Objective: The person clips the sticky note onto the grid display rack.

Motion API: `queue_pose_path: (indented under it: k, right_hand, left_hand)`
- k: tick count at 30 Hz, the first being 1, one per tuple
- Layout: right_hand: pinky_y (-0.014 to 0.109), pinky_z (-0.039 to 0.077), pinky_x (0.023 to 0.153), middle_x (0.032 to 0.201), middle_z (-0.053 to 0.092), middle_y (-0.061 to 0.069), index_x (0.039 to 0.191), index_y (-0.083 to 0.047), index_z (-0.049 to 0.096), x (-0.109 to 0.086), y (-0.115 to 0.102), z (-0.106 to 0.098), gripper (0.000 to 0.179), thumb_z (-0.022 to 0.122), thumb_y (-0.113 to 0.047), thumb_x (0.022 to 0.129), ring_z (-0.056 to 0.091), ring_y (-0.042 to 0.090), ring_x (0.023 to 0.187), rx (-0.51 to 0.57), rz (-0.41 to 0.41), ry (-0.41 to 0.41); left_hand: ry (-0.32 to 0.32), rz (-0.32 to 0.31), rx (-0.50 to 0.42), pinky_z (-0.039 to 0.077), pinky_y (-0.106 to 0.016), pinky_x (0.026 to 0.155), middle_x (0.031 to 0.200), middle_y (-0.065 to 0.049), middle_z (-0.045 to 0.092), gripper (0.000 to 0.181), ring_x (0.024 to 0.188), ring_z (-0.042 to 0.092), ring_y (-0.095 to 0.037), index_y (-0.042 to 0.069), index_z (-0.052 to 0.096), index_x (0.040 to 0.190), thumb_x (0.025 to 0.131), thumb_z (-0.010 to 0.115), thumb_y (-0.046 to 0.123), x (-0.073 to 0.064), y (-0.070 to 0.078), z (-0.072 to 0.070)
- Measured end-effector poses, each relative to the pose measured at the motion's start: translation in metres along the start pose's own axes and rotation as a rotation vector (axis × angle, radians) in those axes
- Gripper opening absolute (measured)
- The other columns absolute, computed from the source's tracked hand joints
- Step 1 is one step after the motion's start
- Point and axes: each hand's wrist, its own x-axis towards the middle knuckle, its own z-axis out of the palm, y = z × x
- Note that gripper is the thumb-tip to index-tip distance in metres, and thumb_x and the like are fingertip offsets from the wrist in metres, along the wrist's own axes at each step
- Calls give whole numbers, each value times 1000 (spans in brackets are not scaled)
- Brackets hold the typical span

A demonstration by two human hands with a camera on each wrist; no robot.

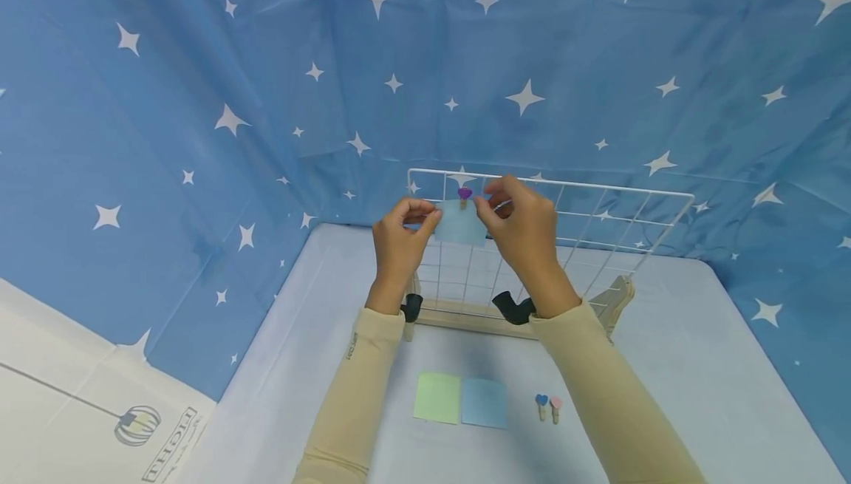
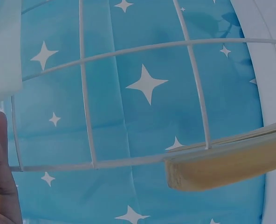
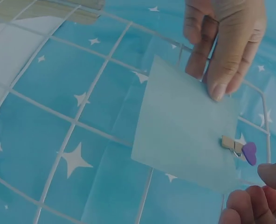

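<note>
A light-blue square of paper [image 1: 459,224] hangs against the white wire grid [image 1: 585,214]. At its top edge sits a small wooden clothespin [image 3: 232,143] with a purple heart [image 1: 465,193]. My left hand [image 1: 402,236] pinches the paper's left side between thumb and fingers, the thumb [image 3: 219,88] lying flat on its face. Beside the upper right corner is my right hand [image 1: 525,225], thumb and forefinger parted close to the clothespin. In the left wrist view only part of the paper [image 2: 3,56] and some fingers [image 2: 0,172] show.
The grid stands in a wooden base [image 1: 479,319] on a white table. Nearer lie a green paper square [image 1: 437,397], a blue one [image 1: 484,403], and two clothespins with a blue heart [image 1: 541,400] and a pink heart [image 1: 555,402]. A starry blue curtain [image 1: 412,48] hangs behind.
</note>
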Motion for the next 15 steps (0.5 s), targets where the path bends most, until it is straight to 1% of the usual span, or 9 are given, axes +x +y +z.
queue_pose_path:
  k: [3, 6, 7, 9, 12, 13, 15]
  right_hand:
    - [52, 66, 69, 87, 76, 21, 104, 6, 72, -2, 3, -5, 14, 81, -1, 95, 77, 37, 73, 68, 25, 0]
    - [51, 66, 73, 91, 77, 21, 106, 6, 74, -5, 6, -8, 14, 79, 1, 95, 77, 37, 77, 123, 41, 0]
    - [47, 67, 73, 92, 77, 21, 107, 6, 75, -6, 7, -9, 15, 79, 2, 94, 77, 36, 77, 138, 51, -3]
    - [35, 65, 75, 93, 77, 20, 109, 6, 75, -8, 9, -11, 16, 80, 3, 94, 77, 36, 79, 169, 72, -11]
    - [17, 58, 77, 96, 77, 20, 111, 7, 75, -13, 11, -13, 20, 81, 6, 92, 76, 35, 82, 233, 106, -25]
    - [12, 55, 77, 97, 77, 21, 111, 7, 74, -14, 12, -14, 21, 81, 7, 91, 76, 35, 83, 259, 116, -30]
    - [10, 54, 79, 98, 77, 21, 111, 8, 74, -17, 13, -15, 22, 81, 9, 90, 76, 28, 84, 300, 128, -33]
  left_hand:
    - [-6, 0, -14, 64, -40, 76, 103, -10, 81, 14, 93, 77, -26, 4, 79, 106, 97, 84, 14, -1, -1, 0]
    - [-18, -15, -40, 64, -41, 80, 105, -10, 81, 16, 96, 77, -26, 4, 79, 108, 97, 84, 15, -2, 0, -2]
    - [-22, -20, -50, 64, -40, 82, 106, -10, 81, 17, 97, 77, -26, 4, 78, 109, 97, 84, 15, -3, 0, -2]
    - [-29, -29, -69, 64, -39, 84, 109, -10, 81, 19, 100, 77, -25, 4, 78, 112, 97, 84, 15, -4, 0, -3]
    - [-31, -26, -101, 64, -37, 88, 112, -12, 80, 23, 103, 77, -27, 2, 78, 116, 96, 85, 14, -7, 0, -5]
    - [-31, -21, -109, 64, -36, 88, 112, -13, 80, 25, 104, 77, -27, 2, 78, 116, 96, 85, 14, -7, 0, -6]
    - [-34, -9, -122, 64, -36, 89, 113, -15, 79, 27, 105, 77, -29, 0, 77, 118, 96, 85, 13, -8, 0, -7]
